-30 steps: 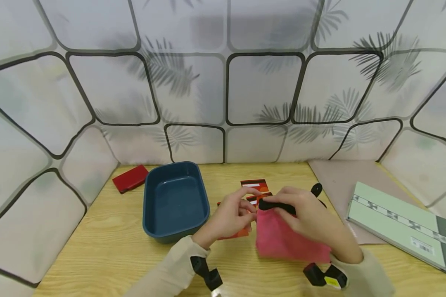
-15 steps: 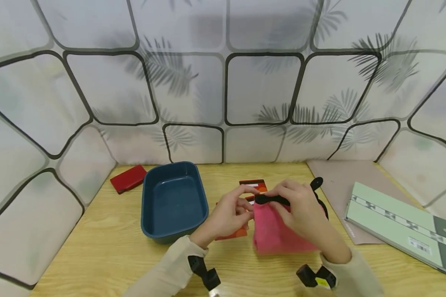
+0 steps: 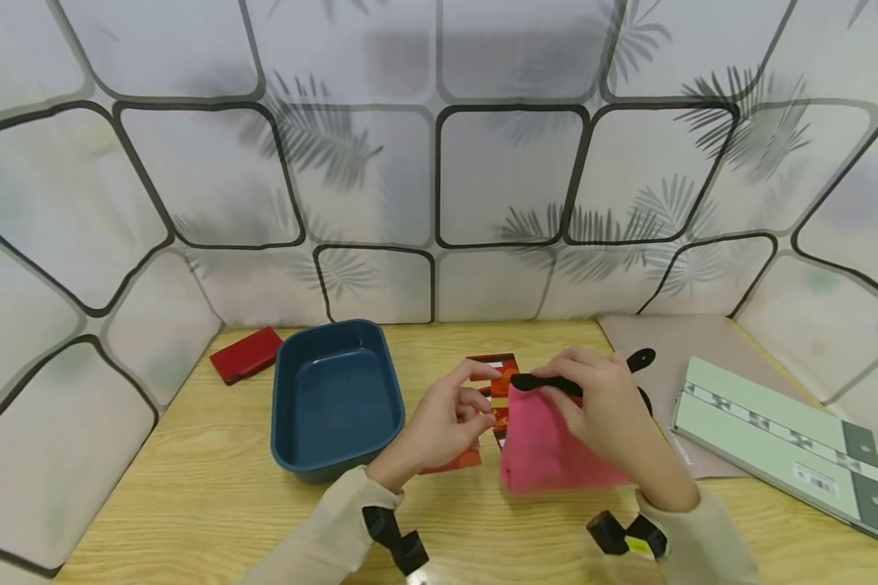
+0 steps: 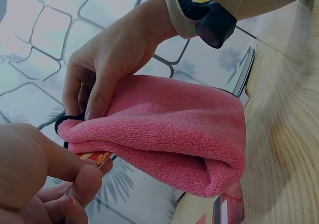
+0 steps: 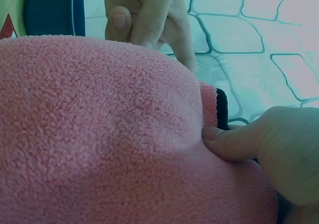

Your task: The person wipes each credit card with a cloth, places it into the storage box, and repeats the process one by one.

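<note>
In the head view my right hand (image 3: pixel 606 406) grips the top edge of a folded pink plush cloth (image 3: pixel 549 451) with a black band (image 3: pixel 549 382) along it. The thumb lies on the pink pile in the right wrist view. My left hand (image 3: pixel 442 418) is at the cloth's left edge. In the left wrist view its thumb and finger pinch a small red and gold card (image 4: pixel 99 157) against the cloth's rim; most of this card is hidden. More red cards (image 3: pixel 493 366) lie on the table behind and beneath the hands.
A dark blue bin (image 3: pixel 336 406) stands left of the hands, with a dark red wallet-like case (image 3: pixel 246 355) beyond it. At the right a green notebook (image 3: pixel 783 443) lies partly over a flat grey-beige sheet (image 3: pixel 658 341). A patterned curtain (image 3: pixel 505 175) encloses the table (image 3: pixel 190 496).
The right hand, still gripping the cloth's banded edge, has shifted slightly. A red and gold card now shows more clearly between the left fingertips and the cloth. The head view has turned a little.
</note>
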Motion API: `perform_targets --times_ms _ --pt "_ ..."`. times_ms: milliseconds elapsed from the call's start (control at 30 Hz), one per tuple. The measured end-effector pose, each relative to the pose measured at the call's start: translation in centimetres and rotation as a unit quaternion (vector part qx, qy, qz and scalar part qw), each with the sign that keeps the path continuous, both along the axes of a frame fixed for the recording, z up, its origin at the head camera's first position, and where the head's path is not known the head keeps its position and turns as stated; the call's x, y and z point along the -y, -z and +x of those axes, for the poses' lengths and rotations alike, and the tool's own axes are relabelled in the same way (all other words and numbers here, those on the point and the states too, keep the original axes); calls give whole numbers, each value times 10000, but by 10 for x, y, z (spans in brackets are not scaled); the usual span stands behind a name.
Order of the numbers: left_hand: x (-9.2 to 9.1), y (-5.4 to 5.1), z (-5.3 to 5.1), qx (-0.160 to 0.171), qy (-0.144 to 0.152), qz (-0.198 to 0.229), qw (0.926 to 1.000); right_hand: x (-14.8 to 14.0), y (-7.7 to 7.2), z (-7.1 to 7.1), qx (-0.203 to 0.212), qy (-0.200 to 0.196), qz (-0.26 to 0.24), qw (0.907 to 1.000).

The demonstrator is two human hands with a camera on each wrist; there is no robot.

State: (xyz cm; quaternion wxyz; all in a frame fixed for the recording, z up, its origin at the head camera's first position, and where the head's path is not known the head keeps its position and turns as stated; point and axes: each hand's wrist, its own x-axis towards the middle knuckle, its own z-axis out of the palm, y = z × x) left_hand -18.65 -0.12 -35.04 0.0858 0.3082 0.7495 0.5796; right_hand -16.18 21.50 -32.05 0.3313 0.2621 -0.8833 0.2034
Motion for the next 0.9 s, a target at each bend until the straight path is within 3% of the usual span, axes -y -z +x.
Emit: perform_targets --times_ms 567,900 --pt "5 -2 -3 -129 -333 71 9993 -21 -7 -1 -291 620 -50 9976" --pt "4 -3 -3 213 -828 327 9958 -36 -13 0 -444 1238 -90 9913"
